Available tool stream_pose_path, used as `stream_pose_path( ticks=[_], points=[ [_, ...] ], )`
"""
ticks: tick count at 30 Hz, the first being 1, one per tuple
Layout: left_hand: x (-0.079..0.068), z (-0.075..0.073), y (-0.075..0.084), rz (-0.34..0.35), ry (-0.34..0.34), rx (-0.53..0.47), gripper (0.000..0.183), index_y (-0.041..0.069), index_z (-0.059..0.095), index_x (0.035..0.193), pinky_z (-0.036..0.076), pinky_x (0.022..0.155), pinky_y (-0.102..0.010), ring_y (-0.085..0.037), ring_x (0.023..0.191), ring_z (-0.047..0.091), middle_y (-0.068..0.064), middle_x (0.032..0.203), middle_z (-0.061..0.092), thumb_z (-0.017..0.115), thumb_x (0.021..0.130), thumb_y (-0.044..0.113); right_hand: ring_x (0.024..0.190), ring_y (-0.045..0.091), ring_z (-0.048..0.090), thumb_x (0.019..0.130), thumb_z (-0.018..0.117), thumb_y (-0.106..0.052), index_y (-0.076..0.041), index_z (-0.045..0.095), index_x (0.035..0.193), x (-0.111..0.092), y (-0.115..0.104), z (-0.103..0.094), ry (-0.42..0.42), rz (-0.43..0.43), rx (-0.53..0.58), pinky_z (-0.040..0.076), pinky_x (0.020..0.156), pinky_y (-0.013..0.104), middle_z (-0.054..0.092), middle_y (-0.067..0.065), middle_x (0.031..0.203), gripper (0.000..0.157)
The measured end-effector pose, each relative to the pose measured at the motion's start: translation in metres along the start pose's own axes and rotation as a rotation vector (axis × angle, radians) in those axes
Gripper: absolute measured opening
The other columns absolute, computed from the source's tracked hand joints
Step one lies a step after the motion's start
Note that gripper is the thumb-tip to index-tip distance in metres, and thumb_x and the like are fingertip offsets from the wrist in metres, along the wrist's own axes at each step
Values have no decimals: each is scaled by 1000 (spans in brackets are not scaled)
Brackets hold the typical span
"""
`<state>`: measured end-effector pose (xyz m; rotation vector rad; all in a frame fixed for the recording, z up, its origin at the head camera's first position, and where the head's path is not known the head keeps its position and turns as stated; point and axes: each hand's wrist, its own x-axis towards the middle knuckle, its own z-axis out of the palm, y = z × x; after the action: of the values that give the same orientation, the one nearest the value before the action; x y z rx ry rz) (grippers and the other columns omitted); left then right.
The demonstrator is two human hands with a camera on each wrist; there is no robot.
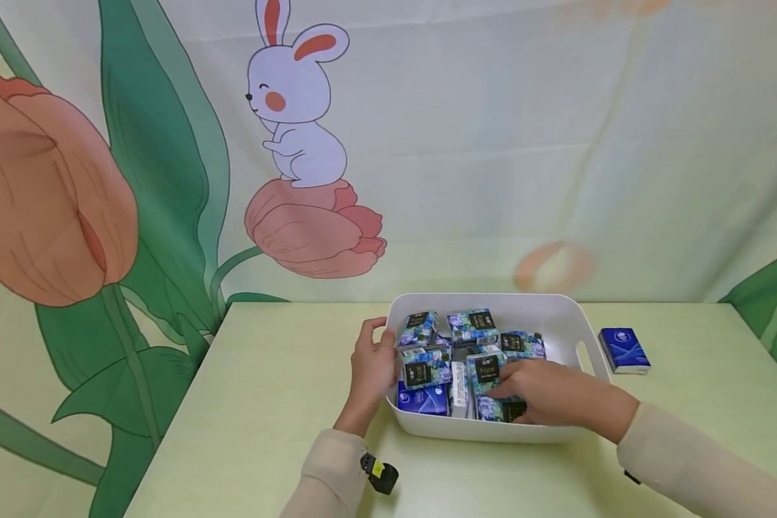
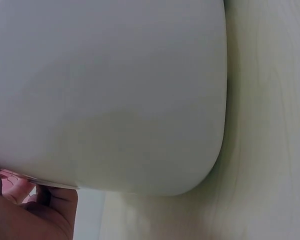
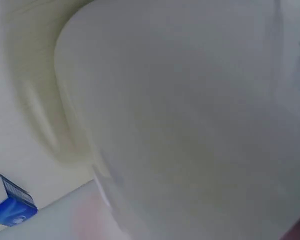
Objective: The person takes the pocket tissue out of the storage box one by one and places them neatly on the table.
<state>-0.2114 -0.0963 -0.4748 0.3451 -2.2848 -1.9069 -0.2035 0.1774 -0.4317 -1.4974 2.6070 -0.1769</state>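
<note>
A white plastic bin (image 1: 485, 430) holds several small tissue packs, most with a blue-green floral print and a black label. My left hand (image 1: 373, 363) grips the bin's left end, fingers curled at the rim; the left wrist view shows this hand (image 2: 40, 212) beside the bin's outer wall (image 2: 125, 100). Inside the bin, my right hand (image 1: 547, 394) reaches down over the front packs. Its fingertips lie between a floral pack (image 1: 483, 368) and another floral pack (image 1: 490, 409) by the front wall; I cannot tell whether it pinches one. The bin wall (image 3: 180, 110) fills most of the right wrist view.
A dark blue tissue pack (image 1: 624, 350) lies on the pale table (image 1: 285, 388) to the right of the bin. A similar blue pack (image 1: 423, 401) sits in the bin's front left corner. Behind the table hangs a printed backdrop (image 1: 466, 158) with a rabbit and tulips.
</note>
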Motion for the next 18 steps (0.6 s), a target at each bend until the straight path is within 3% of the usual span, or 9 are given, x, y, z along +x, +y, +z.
stream_pose_path(
  ticks=[5,9,13,18],
  points=[
    [-1,2,2,-6,7,18,28,15,56,132,36,39,-23,-13,42,42,-5,64,54,49,106,24,91,17,66,78,87,-13,-7,76,113,7,-1,9,-86,75,12,57,81,35,70,4,102,37],
    [-2,5,2,-5,13,46,29,16,57,132,38,40,-24,-13,43,44,-5,66,57,50,105,26,100,23,66,80,86,-12,-3,74,113,5,3,18,-94,164,123,56,86,39,70,8,108,37],
    [-2,5,0,9,19,72,29,16,58,130,38,41,-25,-13,43,45,-5,64,58,51,105,26,104,28,66,81,86,-18,3,70,119,-1,7,15,-56,209,235,55,87,43,70,11,113,46],
    [-2,5,0,33,46,92,28,15,59,129,38,42,-26,-14,42,45,-8,63,59,51,104,25,85,16,64,86,82,-22,6,59,131,-13,14,-2,81,280,358,54,73,36,69,6,101,58]
  ],
)
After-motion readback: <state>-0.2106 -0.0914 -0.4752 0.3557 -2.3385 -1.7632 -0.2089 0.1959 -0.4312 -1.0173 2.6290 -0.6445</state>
